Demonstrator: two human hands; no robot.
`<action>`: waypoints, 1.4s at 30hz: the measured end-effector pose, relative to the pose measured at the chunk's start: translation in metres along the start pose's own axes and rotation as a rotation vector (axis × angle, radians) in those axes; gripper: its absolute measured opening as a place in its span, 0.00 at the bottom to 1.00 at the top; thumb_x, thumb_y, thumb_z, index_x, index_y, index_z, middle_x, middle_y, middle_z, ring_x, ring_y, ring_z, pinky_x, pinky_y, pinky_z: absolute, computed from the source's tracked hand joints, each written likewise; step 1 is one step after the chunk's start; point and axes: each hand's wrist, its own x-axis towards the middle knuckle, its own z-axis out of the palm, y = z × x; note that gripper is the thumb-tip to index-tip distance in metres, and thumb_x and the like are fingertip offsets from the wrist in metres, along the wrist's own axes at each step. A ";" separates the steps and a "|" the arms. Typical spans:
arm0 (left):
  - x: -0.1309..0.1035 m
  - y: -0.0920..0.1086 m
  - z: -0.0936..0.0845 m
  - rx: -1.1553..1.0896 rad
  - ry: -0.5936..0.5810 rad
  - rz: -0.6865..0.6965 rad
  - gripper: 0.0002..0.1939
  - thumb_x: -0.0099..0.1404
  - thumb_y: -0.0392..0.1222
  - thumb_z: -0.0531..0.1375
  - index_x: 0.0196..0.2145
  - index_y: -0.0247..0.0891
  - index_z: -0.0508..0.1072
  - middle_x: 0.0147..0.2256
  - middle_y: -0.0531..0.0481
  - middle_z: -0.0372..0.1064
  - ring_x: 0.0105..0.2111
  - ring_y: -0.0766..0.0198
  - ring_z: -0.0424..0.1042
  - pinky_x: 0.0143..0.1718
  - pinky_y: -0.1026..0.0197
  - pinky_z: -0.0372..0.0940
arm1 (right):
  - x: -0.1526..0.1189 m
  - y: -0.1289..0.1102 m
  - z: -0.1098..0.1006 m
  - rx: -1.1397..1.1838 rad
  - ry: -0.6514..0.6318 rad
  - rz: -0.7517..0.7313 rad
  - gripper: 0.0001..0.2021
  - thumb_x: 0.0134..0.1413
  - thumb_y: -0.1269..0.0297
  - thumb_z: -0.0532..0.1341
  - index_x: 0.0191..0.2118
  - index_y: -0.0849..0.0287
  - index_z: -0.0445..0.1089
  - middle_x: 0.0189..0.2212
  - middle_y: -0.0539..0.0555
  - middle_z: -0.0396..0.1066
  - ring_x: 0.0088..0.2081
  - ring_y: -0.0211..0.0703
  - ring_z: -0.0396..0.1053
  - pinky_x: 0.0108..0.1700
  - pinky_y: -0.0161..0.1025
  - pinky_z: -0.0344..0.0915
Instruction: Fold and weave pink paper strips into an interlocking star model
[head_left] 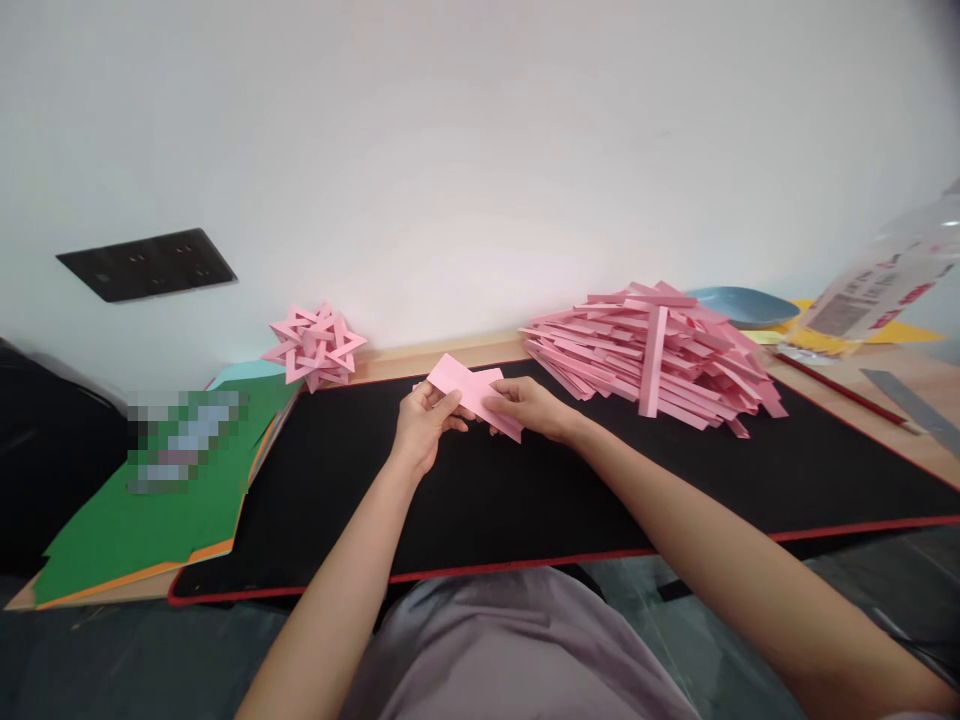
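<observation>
Mauve-grey shirt [499,650] nearest, left hand [421,425] and right hand [531,408] pinch folded pink paper [474,392]; blue dish [742,306] and clear bottle [874,285] sit far right, contents unclear

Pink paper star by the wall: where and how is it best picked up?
Probably by two opposite spikes of the star, left and right, coming from the front and above. The wall is close behind, and the spikes jut out around an open frame that might crush, so pinch lightly.
</observation>
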 end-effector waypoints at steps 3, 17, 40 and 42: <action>0.000 -0.001 0.000 0.017 -0.023 -0.007 0.17 0.47 0.39 0.66 0.35 0.31 0.69 0.28 0.48 0.69 0.22 0.68 0.70 0.18 0.68 0.63 | -0.001 -0.003 0.000 -0.045 0.006 -0.015 0.14 0.50 0.55 0.58 0.28 0.64 0.65 0.21 0.53 0.70 0.23 0.37 0.68 0.23 0.30 0.61; -0.002 0.004 0.000 -0.053 -0.122 0.032 0.17 0.50 0.44 0.65 0.36 0.32 0.70 0.24 0.50 0.68 0.22 0.68 0.68 0.18 0.68 0.62 | -0.008 -0.014 0.001 -0.073 -0.102 -0.054 0.17 0.39 0.57 0.66 0.32 0.66 0.68 0.20 0.49 0.66 0.21 0.32 0.64 0.21 0.28 0.60; 0.000 0.001 0.000 0.003 -0.016 0.020 0.13 0.44 0.41 0.68 0.25 0.31 0.71 0.22 0.51 0.68 0.20 0.71 0.65 0.20 0.68 0.61 | -0.009 -0.009 0.004 0.084 -0.323 -0.023 0.23 0.45 0.51 0.61 0.39 0.69 0.68 0.32 0.60 0.74 0.29 0.39 0.72 0.35 0.38 0.69; -0.001 0.000 0.000 0.040 -0.024 0.017 0.13 0.44 0.41 0.68 0.25 0.31 0.71 0.21 0.51 0.68 0.20 0.71 0.65 0.20 0.67 0.60 | -0.009 -0.010 0.005 0.083 -0.311 -0.039 0.22 0.45 0.51 0.62 0.37 0.68 0.68 0.31 0.59 0.74 0.28 0.38 0.72 0.35 0.37 0.69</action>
